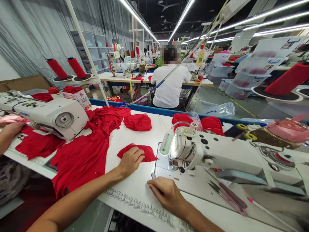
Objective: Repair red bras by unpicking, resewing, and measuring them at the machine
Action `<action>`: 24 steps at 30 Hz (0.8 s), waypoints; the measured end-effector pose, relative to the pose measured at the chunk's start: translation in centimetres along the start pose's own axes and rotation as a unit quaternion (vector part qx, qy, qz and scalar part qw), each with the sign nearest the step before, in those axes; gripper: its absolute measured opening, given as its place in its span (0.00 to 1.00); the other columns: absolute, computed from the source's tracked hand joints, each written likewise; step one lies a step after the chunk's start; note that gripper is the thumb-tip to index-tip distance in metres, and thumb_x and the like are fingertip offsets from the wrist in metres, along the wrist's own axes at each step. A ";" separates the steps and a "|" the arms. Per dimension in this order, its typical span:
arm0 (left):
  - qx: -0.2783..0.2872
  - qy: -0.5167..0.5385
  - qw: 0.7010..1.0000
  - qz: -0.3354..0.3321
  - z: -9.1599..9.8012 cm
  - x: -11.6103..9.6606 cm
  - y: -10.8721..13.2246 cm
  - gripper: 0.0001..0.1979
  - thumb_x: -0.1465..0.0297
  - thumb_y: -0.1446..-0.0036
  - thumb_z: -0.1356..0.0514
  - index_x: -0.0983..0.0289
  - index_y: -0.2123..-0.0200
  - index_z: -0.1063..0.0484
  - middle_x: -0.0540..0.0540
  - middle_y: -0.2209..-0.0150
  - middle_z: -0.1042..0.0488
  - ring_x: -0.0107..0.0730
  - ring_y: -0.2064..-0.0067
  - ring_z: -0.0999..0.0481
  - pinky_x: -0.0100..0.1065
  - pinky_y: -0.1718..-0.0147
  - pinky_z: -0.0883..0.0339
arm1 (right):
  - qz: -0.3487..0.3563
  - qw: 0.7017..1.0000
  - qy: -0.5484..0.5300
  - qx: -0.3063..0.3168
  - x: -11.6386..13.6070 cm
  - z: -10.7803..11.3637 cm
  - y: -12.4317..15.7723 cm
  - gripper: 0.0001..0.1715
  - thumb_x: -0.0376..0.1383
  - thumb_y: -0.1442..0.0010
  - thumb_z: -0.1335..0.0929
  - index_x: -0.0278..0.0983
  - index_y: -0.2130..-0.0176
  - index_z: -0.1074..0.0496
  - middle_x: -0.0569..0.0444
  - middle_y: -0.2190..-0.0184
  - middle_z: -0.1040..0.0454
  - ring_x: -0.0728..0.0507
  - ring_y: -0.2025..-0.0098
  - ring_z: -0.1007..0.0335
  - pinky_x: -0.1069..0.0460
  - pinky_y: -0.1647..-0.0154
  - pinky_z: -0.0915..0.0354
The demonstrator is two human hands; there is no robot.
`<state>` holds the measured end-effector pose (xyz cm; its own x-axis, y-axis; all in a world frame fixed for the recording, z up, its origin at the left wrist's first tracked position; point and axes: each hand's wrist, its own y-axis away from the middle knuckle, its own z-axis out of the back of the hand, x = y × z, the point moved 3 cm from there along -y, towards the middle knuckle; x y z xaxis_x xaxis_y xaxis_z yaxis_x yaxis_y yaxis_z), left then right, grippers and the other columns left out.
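Note:
A small piece of red fabric (151,154) lies on the white table, left of the sewing machine's (217,149) needle area. My left hand (131,159) rests on it from above, fingers curled and closed on the cloth. Nearer the table's front edge is my right hand (167,193), just before the machine's bed. Its fingers are curled in, thumb and forefinger together; whether anything is between them is hidden. Another red piece (138,122) lies farther back, and a large heap of red fabric (89,145) spreads to the left of my left hand.
Scissors (228,196) and a pink-tipped pen (265,211) lie on the right. A measuring scale (145,206) runs along the front edge. At left stands a second sewing machine (48,112), with another person's hand (11,133) beside it. A person in white (167,85) sits ahead.

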<state>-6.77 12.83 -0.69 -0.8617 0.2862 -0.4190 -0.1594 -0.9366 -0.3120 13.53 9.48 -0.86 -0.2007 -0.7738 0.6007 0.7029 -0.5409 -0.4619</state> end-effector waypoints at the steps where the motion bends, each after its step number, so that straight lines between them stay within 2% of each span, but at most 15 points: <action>1: 0.010 0.012 1.000 -0.017 0.4 -0.5 0.8 0.08 0.67 0.34 0.45 0.61 0.58 0.27 0.55 0.61 0.26 0.36 0.59 0.27 0.36 0.59 0.33 | 0.005 1.000 0.005 -0.014 0.1 0.1 0.0 0.10 0.30 0.32 0.37 0.37 0.58 0.27 0.55 0.73 0.25 0.49 0.72 0.30 0.54 0.70 0.39; 4: 0.018 0.035 0.999 -0.033 2.1 -1.2 1.3 0.10 0.66 0.33 0.46 0.60 0.55 0.27 0.56 0.58 0.25 0.37 0.54 0.28 0.38 0.51 0.34 | 0.002 0.996 0.045 -0.082 0.2 0.7 0.0 0.09 0.29 0.33 0.36 0.37 0.56 0.27 0.54 0.71 0.24 0.48 0.70 0.30 0.52 0.68 0.37; 8: 0.010 0.033 0.999 0.011 3.6 -0.5 -1.6 0.14 0.69 0.32 0.53 0.62 0.59 0.28 0.58 0.59 0.25 0.40 0.55 0.29 0.42 0.51 0.37 | -0.001 0.981 0.120 -0.154 0.4 1.6 -0.9 0.13 0.27 0.34 0.37 0.38 0.53 0.28 0.50 0.65 0.24 0.44 0.63 0.30 0.48 0.62 0.34; 10: 0.037 0.037 0.998 0.026 3.3 -0.4 -3.5 0.10 0.69 0.34 0.49 0.62 0.61 0.28 0.57 0.61 0.25 0.42 0.55 0.29 0.42 0.52 0.37 | -0.002 0.977 0.154 -0.148 0.4 1.6 -1.9 0.15 0.27 0.34 0.38 0.37 0.50 0.29 0.47 0.61 0.24 0.42 0.59 0.30 0.47 0.59 0.34; 12: 0.082 0.049 0.995 0.037 2.5 -0.6 -5.0 0.06 0.67 0.42 0.41 0.62 0.62 0.27 0.57 0.62 0.25 0.43 0.57 0.28 0.40 0.55 0.37 | -0.015 0.975 0.188 -0.117 0.2 1.1 -2.8 0.16 0.28 0.33 0.38 0.36 0.49 0.30 0.45 0.58 0.25 0.41 0.56 0.31 0.47 0.58 0.33; 13: 0.109 0.059 0.991 0.043 2.0 -0.8 -5.5 0.07 0.67 0.46 0.37 0.62 0.64 0.27 0.56 0.63 0.26 0.43 0.59 0.28 0.39 0.58 0.37 | -0.022 0.974 0.201 -0.099 0.1 0.8 -3.0 0.15 0.28 0.34 0.38 0.35 0.49 0.29 0.45 0.57 0.25 0.41 0.56 0.31 0.47 0.59 0.33; 15: 0.168 0.089 0.980 0.054 1.1 -1.3 -5.9 0.08 0.69 0.53 0.34 0.63 0.70 0.28 0.53 0.69 0.27 0.40 0.64 0.29 0.36 0.63 0.38 | -0.027 0.974 0.212 -0.072 0.0 0.4 -2.9 0.13 0.27 0.34 0.38 0.36 0.53 0.28 0.46 0.59 0.25 0.42 0.59 0.31 0.47 0.60 0.34; 17: 0.223 0.131 0.964 0.060 0.7 -1.8 -5.7 0.07 0.70 0.54 0.35 0.63 0.75 0.31 0.50 0.74 0.30 0.35 0.69 0.32 0.33 0.68 0.41 | -0.024 0.975 0.214 -0.060 0.3 0.4 -2.0 0.13 0.26 0.35 0.38 0.37 0.58 0.27 0.49 0.62 0.24 0.43 0.61 0.31 0.48 0.61 0.36; 20: 0.279 0.208 0.935 0.066 1.6 -2.4 -4.7 0.07 0.66 0.50 0.39 0.63 0.74 0.33 0.47 0.76 0.34 0.29 0.72 0.36 0.30 0.72 0.45 | -0.014 0.977 0.204 -0.054 1.6 1.3 0.3 0.13 0.25 0.35 0.38 0.38 0.61 0.27 0.51 0.63 0.24 0.44 0.61 0.31 0.48 0.61 0.38; 24: 0.336 0.290 0.893 0.069 3.9 -3.5 -3.2 0.12 0.60 0.45 0.41 0.63 0.68 0.34 0.44 0.78 0.40 0.25 0.76 0.44 0.28 0.76 0.53 | -0.033 0.988 0.118 -0.097 3.6 3.2 2.9 0.14 0.26 0.33 0.38 0.39 0.55 0.28 0.51 0.61 0.24 0.44 0.59 0.30 0.48 0.59 0.36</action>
<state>-5.17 14.08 5.15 -0.5325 0.0319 -0.8458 -0.4919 -0.8249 0.2785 17.04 6.20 2.10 -0.4118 -0.7777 0.4750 0.5441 -0.6279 -0.5565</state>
